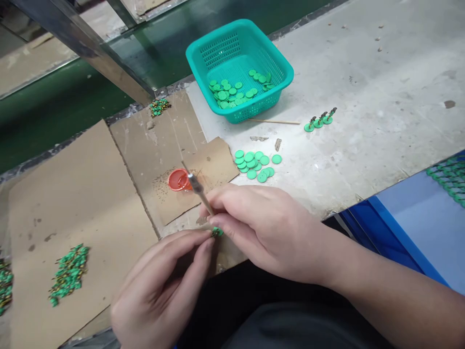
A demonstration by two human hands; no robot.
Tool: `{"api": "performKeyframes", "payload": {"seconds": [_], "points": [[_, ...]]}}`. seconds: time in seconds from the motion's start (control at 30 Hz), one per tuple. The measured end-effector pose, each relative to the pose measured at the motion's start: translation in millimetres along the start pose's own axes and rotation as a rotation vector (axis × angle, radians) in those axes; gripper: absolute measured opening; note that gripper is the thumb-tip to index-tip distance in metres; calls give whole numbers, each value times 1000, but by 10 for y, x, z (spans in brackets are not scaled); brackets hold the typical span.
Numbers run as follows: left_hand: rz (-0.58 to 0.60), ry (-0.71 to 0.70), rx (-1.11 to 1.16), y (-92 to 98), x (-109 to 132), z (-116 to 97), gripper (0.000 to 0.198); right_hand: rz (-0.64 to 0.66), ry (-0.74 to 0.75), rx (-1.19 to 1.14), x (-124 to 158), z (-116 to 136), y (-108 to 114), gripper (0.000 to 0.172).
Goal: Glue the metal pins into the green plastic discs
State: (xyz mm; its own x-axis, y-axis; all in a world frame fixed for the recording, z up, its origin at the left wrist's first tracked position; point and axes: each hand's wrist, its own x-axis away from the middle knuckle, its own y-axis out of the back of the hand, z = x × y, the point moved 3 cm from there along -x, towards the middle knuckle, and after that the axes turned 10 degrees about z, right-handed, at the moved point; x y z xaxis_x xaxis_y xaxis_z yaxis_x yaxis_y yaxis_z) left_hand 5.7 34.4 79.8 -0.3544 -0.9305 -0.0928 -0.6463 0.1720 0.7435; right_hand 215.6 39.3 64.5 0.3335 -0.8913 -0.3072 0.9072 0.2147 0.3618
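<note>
My right hand [261, 223] is closed around a thin stick-like tool [202, 195] with a wooden-looking shaft, a dark band and a pale, shiny spot. The tool's upper end points up and left past the red cup. Thumb and forefinger of my left hand [163, 281] pinch a small green piece [217, 231] right below the right fingertips. Fingers cover most of this piece, so its full shape is hidden. Just beyond my hands, a small red cup [178, 180] with shiny reddish contents rests on a cardboard scrap [214, 165]. Loose green discs [254, 162] lie to its right.
A teal basket [279, 94] holding green discs stands at the back, a thin wooden stick [276, 121] by it. Several discs with dark-topped figures [318, 122] stand rightward. Small green-and-gold pieces [70, 271] are heaped on cardboard [72, 194] at left. A metal post [94, 53] rises behind.
</note>
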Motion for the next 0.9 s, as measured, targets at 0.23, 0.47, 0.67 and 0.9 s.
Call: {"api": "performKeyframes", "payload": {"seconds": [0.23, 0.47, 0.67, 0.9], "points": [[-16, -62, -23, -22, -8, 36, 12, 13, 39, -37, 11, -81, -46, 17], [23, -241, -9, 29, -39, 184, 17, 45, 48, -19, 18, -78, -77, 22], [63, -326, -2, 50, -49, 248, 25, 93, 51, 42, -18, -42, -68, 24], [13, -161, -14, 7, 21, 181, 20, 146, 107, 48, -95, -13, -66, 25]]}}
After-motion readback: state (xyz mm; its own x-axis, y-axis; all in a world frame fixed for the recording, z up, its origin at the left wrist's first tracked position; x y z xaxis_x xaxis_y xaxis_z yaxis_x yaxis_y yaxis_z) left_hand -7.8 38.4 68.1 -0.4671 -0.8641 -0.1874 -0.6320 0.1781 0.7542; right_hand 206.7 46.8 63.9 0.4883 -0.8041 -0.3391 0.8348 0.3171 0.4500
